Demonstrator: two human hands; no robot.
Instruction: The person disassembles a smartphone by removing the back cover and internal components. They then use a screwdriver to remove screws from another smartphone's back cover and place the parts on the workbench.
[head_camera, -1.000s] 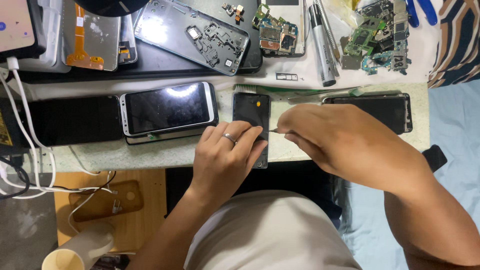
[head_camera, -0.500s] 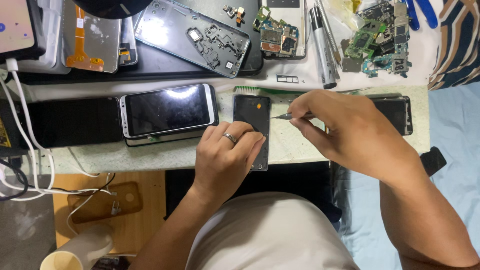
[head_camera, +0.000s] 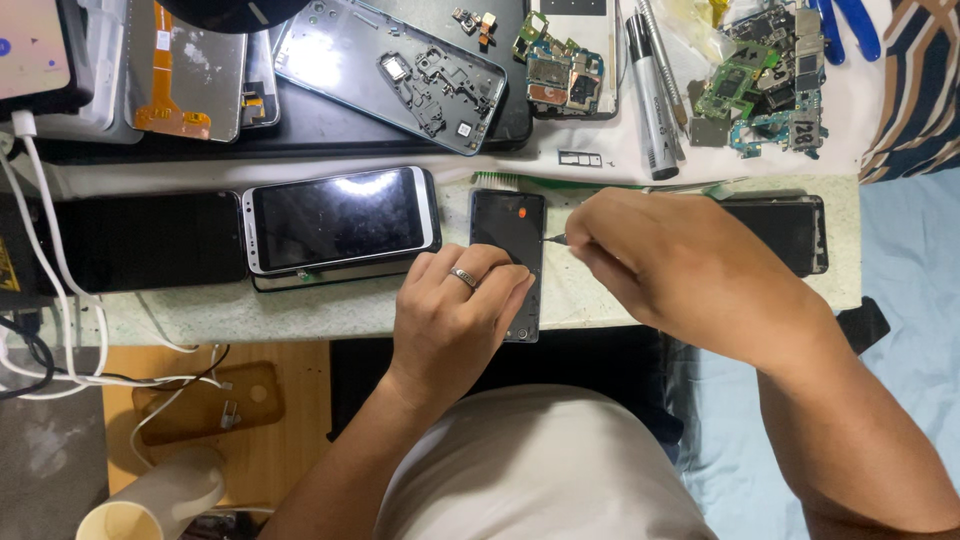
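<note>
While the left hand (head_camera: 455, 325) lies flat over the lower half of a small dark phone body (head_camera: 508, 262) at the counter's (head_camera: 300, 312) near edge, its grip is closed loosely on that body, ringed finger curled at the left side; the right hand (head_camera: 680, 265) is pinched shut on a thin metal tool (head_camera: 555, 239), whose tip meets the phone body's right edge at about 3 o'clock; to do this well, I judge the left hand should press down steadily so the body cannot slide, and the tool should go in shallow and level, with small force, since a slip could gouge what lies inside or jab the holding fingers; at 9 o'clock from the phone body lies a white-framed phone (head_camera: 340, 220), screen up and just beside it, with a black slab (head_camera: 150, 240) further left; at 3 o'clock, partly behind the right hand, rests another dark screen (head_camera: 785, 232); at 12 o'clock a bare grey phone frame (head_camera: 390, 65) lies tilted, with green circuit boards (head_camera: 760, 85) at 1 o'clock and a silver pen-like cylinder (head_camera: 652, 95) between them; the counter is pale, speckled and crowded; white cables (head_camera: 50, 250) trail off its left end; below it show a wooden floor and a paper cup (head_camera: 130, 510)
</note>
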